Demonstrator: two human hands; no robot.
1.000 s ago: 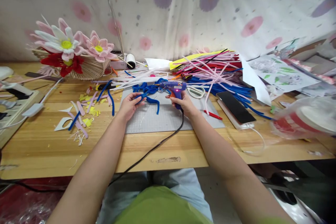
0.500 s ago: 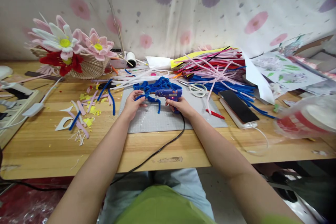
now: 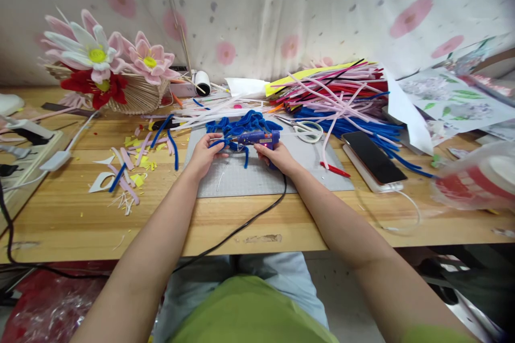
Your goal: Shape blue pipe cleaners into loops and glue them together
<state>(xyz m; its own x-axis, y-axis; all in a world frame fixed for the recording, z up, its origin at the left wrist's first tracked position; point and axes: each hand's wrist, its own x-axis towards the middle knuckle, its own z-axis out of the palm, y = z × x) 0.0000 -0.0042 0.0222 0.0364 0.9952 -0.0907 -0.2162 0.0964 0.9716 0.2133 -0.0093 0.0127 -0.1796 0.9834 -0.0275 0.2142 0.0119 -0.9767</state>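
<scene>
My right hand [image 3: 274, 156] is wrapped round the handle of a blue-purple glue gun [image 3: 257, 139], whose nozzle points left. A small red light glows on its side and a black cord runs down from the handle. My left hand [image 3: 207, 156] pinches a blue pipe cleaner piece [image 3: 217, 143] right at the nozzle. I cannot tell whether nozzle and piece touch. Behind both hands, a heap of bent blue pipe cleaner shapes [image 3: 243, 122] lies on the grey cutting mat [image 3: 257, 185]. A blue end hangs down below the glue gun.
White-handled scissors [image 3: 308, 131] and a red pen-like tool [image 3: 335, 170] lie right of the hands. A pile of pipe cleaners [image 3: 333, 96] spreads behind them. A phone [image 3: 375, 157] rests farther right. Pipe cleaner flowers [image 3: 96, 56] stand back left, above scraps [image 3: 124, 171].
The camera view has shifted slightly. Both hands keep their hold, with the glue gun nozzle still at the blue piece.
</scene>
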